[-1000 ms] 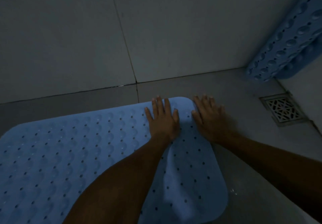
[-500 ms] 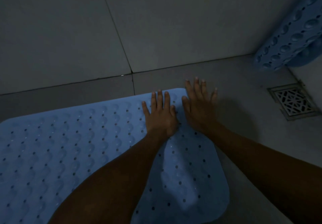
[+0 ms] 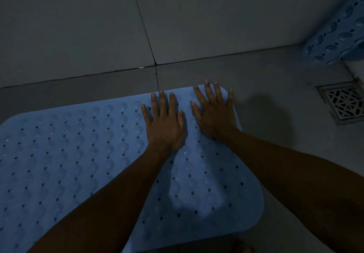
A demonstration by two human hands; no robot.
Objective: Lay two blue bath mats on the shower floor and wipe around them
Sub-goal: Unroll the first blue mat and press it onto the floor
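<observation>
Flat mat: a blue bath mat [image 3: 82, 166] with little holes lies flat on the gray shower floor [image 3: 266, 87], close to the wall.
Left hand [image 3: 166, 124]: flat on the mat near its far edge, fingers straight and spread, holding nothing.
Right hand [image 3: 215, 112]: flat on the mat's far right corner, fingers straight and spread, holding nothing.
Second mat [image 3: 338, 34]: blue, leaning up in the far right corner.
Drain [image 3: 343, 103]: a metal grate in the floor, right of the hands.
Wall [image 3: 78, 26]: big gray tiles.
</observation>
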